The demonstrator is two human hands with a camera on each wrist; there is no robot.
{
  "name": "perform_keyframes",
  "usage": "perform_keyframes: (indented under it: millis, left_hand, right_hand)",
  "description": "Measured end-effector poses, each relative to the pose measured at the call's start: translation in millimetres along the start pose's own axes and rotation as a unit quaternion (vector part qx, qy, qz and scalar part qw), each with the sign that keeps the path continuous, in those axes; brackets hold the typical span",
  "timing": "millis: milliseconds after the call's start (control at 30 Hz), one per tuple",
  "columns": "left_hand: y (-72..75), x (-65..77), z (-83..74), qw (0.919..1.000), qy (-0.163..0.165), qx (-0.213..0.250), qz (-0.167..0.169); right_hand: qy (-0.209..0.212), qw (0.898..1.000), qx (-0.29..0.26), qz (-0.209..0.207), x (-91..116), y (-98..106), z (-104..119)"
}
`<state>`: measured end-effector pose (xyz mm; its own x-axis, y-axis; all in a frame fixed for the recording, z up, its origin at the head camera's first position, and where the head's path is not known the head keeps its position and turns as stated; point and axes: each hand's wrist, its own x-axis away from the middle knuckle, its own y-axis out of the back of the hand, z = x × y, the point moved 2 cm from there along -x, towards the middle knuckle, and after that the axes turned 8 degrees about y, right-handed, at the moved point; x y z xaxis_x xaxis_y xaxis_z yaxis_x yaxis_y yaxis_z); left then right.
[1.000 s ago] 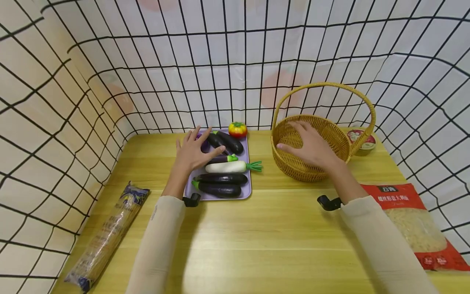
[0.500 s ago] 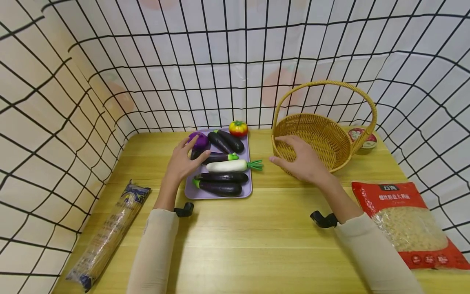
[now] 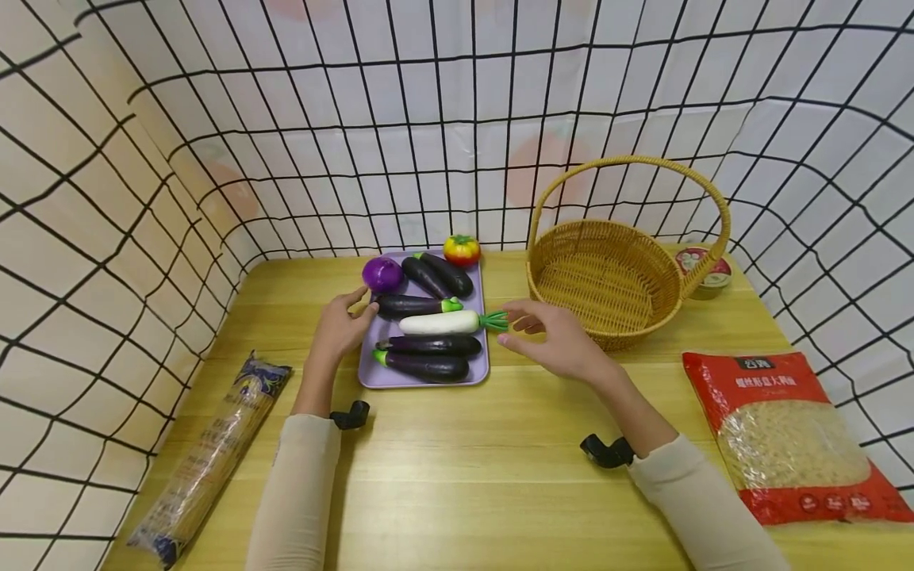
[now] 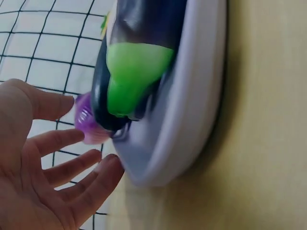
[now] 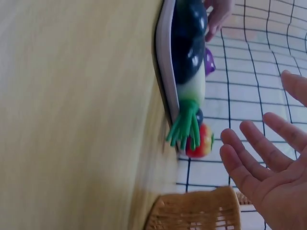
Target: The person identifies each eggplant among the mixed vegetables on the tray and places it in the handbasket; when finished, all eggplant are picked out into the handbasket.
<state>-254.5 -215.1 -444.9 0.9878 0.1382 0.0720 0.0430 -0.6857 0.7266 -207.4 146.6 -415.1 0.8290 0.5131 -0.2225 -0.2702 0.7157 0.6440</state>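
Note:
A lilac tray (image 3: 364, 379) bears several dark eggplants (image 3: 428, 367), a white radish (image 3: 439, 323) with green leaves, a purple onion-like vegetable (image 3: 382, 274) and a red-yellow tomato-like one (image 3: 462, 250) at its back corner. My left hand (image 3: 341, 323) is at the tray's left edge, thumb and fingers apart and holding nothing; in the left wrist view its fingertips come close to the tray corner (image 4: 139, 175). On the other side my right hand (image 3: 550, 337), its fingers loosely bent, is beside the radish leaves (image 3: 494, 320). The right wrist view shows nothing in that palm.
A wicker basket (image 3: 607, 285) with a tall handle stands behind my right hand, a round tin (image 3: 707, 277) beyond it. A red pasta bag (image 3: 793, 436) lies at the right, a long noodle pack (image 3: 217, 452) at the left. Black wire mesh (image 3: 428, 127) encloses the table's back and sides.
My right hand has come down leftward from over the basket to the radish leaves. My left hand has drawn back from above the tray to its left edge. The vegetables stay put.

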Motion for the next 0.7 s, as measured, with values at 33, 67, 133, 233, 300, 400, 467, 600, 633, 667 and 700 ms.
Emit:
perform_keyframes:
  millis: [33,67,133,233,300,400,467,600,633,667,700]
  left_hand:
    - [-0.3,-0.3,1.6,1.0,0.007,-0.002,0.002]
    - [-0.8,-0.6,3.3,0.9999,0.012,-0.002,0.005]
    - [-1.9,-1.9,6.4,0.9997,0.02,-0.007,0.009]
    - [-3.9,-3.8,10.4,0.9995,0.025,-0.014,0.014]
    - [-5.2,-5.0,12.4,0.9994,0.023,-0.018,0.016]
    - [-6.3,-5.2,15.6,0.9993,0.02,-0.022,0.024]
    - [-7.0,-5.6,17.6,0.9991,0.017,-0.026,0.029]
    - [-8.0,-6.9,21.0,0.9989,0.014,-0.029,0.033]
    - [-8.3,-7.5,21.8,0.9989,0.015,-0.03,0.033]
    - [-8.7,-8.1,22.6,0.9989,0.017,-0.029,0.032]
    - [-9.1,-8.6,23.5,0.9989,0.019,-0.027,0.034]
  right_hand:
    - [0.001,1.0,-0.008,0.005,-0.2,-3.3,0.4]
    - [0.002,1.0,-0.019,0.007,-0.6,-6.6,1.0]
    - [0.005,0.999,-0.037,0.013,-1.3,-13.1,1.3]
    - [0.002,0.999,-0.05,0.02,-2.0,-22.5,1.8]
    - [0.002,0.998,-0.056,0.025,-2.4,-28.0,3.1]
    - [0.001,0.997,-0.063,0.037,-2.9,-35.6,6.6]
    - [0.0,0.997,-0.07,0.043,-3.7,-40.0,8.9]
    - [0.0,0.995,-0.084,0.052,-5.4,-49.1,9.7]
    - [0.002,0.995,-0.086,0.053,-5.9,-51.3,9.2]
    - [0.002,0.995,-0.089,0.054,-6.2,-53.6,8.8]
    - [0.003,0.994,-0.092,0.054,-6.5,-55.9,8.4]
